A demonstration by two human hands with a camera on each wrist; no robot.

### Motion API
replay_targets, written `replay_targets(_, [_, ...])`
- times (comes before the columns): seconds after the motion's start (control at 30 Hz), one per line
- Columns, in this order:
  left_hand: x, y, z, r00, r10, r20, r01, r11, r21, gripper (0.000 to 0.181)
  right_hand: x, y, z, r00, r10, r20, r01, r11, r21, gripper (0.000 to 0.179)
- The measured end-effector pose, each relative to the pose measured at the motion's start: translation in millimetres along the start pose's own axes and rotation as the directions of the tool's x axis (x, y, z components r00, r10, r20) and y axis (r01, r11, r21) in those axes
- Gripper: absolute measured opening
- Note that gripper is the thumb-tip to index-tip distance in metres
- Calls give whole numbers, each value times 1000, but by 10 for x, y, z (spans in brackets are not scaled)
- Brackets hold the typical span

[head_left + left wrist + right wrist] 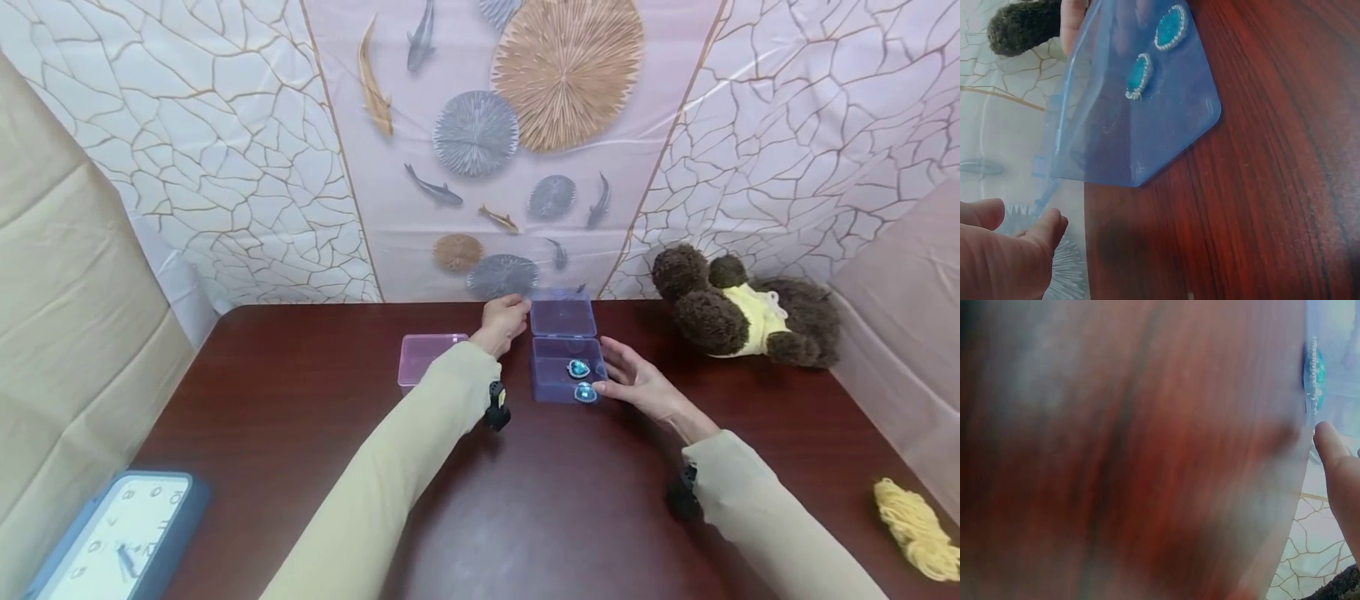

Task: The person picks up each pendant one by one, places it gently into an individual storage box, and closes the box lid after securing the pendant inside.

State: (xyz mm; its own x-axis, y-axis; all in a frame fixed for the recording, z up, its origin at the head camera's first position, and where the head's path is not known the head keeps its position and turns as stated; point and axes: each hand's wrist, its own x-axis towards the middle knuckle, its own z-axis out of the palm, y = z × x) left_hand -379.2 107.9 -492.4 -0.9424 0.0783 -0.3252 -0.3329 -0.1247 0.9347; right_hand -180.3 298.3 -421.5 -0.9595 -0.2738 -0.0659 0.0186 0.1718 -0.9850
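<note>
A translucent blue plastic box [555, 385] stands on the table with its hinged lid [562, 315] raised at the back. Two teardrop-shaped turquoise gems with beaded silver edges show through the plastic: one gem [578, 368] farther back, the other gem [585, 392] by the front wall. My left hand [504, 323] is beside the lid's left edge, its fingertips right at that edge; in the left wrist view, thumb and forefinger are apart. Along the box's right side lies my right hand [637, 383], fingers extended toward the side wall and thumb at the front right corner.
A pink translucent box [420, 360] sits left of the blue one, partly behind my left sleeve. At the back right lies a brown plush toy [750, 312] in yellow. A blue-framed clock [120, 533] is at the front left, a yellow yarn bundle [917, 529] at the right edge.
</note>
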Motion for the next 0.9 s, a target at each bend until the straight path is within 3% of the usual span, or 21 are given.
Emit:
replay_targets(0.07, [-25, 14, 0, 1000, 3, 7, -3, 1000, 0, 39, 8, -4, 9, 1000, 1, 7, -1, 1000, -9, 83])
replay_targets(0.2, [-219, 107, -7, 1000, 9, 18, -9, 1000, -11, 34, 24, -5, 20, 1000, 18, 11, -18, 1000, -25, 83])
replay_targets(0.33, [-365, 170, -15, 998, 56, 23, -55, 997, -52, 33, 38, 9, 12, 1000, 26, 2, -26, 999, -31, 83])
replay_targets(0.4, [-542, 288, -8, 997, 67, 23, -66, 996, -52, 35, 45, 13, 2, 1000, 20, 2, -20, 999, -25, 83])
replay_targets(0.53, [-1063, 641, -23, 998, 60, 0, -60, 998, -18, 41, 54, 17, 24, 1000, 19, -5, -19, 1000, -15, 82])
replay_targets(0.63, [-1330, 818, -39, 997, 80, 11, -80, 997, 11, 43, 49, 15, 39, 1000, 19, -12, -19, 1000, -23, 81])
replay_targets(0.77, [-1451, 890, -59, 989, 145, 36, -148, 986, 80, 41, 29, 6, 55, 1000, 13, -27, -14, 1000, -24, 80])
replay_targets(0.9, [-1456, 850, -71, 967, 253, 38, -255, 950, 182, 33, 13, 4, 62, 999, 9, -43, -10, 1000, -20, 77])
